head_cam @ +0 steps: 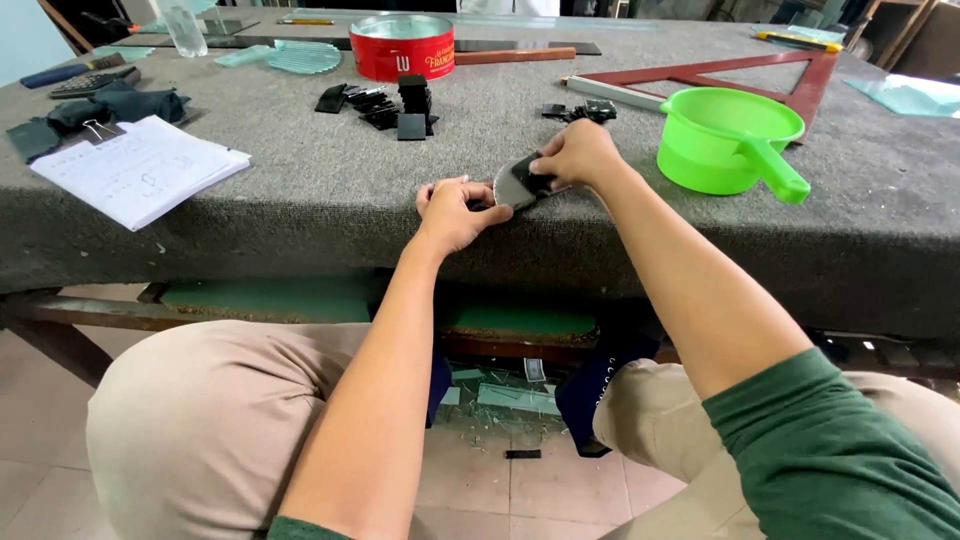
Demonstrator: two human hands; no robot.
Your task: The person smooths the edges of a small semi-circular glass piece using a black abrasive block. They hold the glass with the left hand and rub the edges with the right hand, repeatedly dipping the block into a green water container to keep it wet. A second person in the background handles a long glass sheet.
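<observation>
Head view, looking down over the knees at the near edge of a grey felt-covered counter (300, 215). Both hands work on one small piece of glass (514, 183), rounded at one end, lying flat at the counter's edge. Left hand (455, 212): fingers curled over the edge, fingertips touching the near end of the glass; whether it pinches or only steadies, cannot tell. Right hand (578, 153): closed around a small dark block (538, 178) and pressing it onto the far side of the glass.

Just right of the right hand: green plastic scoop (728, 135), handle toward the viewer. Beyond it, a red wooden triangle (745, 70). Past both hands, toward the far side: a heap of small black squares (385, 105), then a round red tin (403, 47). Well left of the left hand: a stack of written papers (140, 168) held by a binder clip, dark folded cloth (125, 105) behind it, a calculator (95, 82) farther back. Below the counter, between the knees: glass offcuts (510, 397) on the tiled floor.
</observation>
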